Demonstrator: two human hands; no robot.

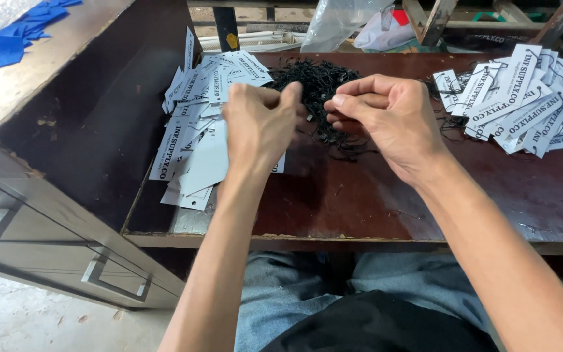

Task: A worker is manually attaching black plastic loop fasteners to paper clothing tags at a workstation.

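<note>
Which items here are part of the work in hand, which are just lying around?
In use:
- left hand and right hand, fingertips pinched together over the black string pile
- white tags, loose pile
- white tags with strings attached
- dark wooden table

Lying about:
- blue fabric pieces
- clear plastic bag
- grey drawer unit

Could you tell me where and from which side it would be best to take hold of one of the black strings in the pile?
Probably a loose end at the near edge of the black string pile, pinched from above. The strings lie flat and tangled on the dark table, and the left hand and right hand already meet there.
</note>
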